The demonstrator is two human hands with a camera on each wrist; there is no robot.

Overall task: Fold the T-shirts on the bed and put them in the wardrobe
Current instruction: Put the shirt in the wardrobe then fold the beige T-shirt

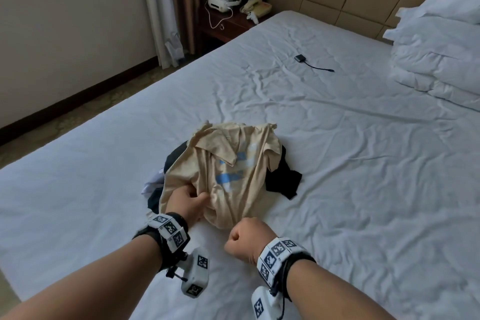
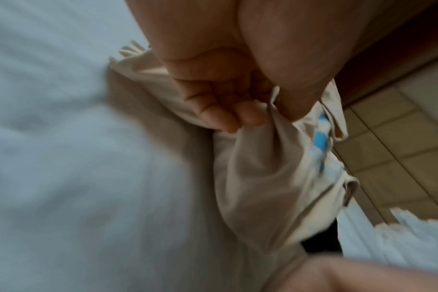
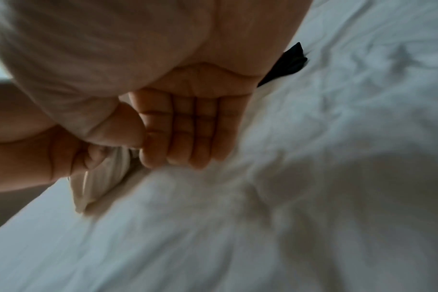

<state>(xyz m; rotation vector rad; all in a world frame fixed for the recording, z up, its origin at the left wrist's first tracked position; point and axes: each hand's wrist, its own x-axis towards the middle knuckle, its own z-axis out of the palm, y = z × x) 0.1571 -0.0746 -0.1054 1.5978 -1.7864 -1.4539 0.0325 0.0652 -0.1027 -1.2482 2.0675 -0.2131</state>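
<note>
Gripping the beige T-shirt [image 1: 228, 171] on the bed [image 1: 337, 163], left hand [image 1: 185, 201] bunching its near hem in curled fingers [image 2: 220, 116], right hand [image 1: 245, 238] fisted at the hem's other end, pinching cloth, black shirt [image 1: 281, 179] underneath

Both forearms reach forward side by side, bare to the wrists, each wrist strapped with a band of black-and-white marker squares and a small camera block hanging below it. The left hand [image 1: 187, 201] lies ahead of the right, knuckles up, its fingers [image 2: 214, 116] curled under and the thumb pressed against them, pinching a fold of the beige T-shirt [image 1: 228, 163]. The right hand [image 1: 246, 238] sits nearer the body, bunched into a fist with the back of the hand upward; in the right wrist view its four fingers [image 3: 185, 134] are folded together and the thumb closes against them over the shirt's near edge.
</note>
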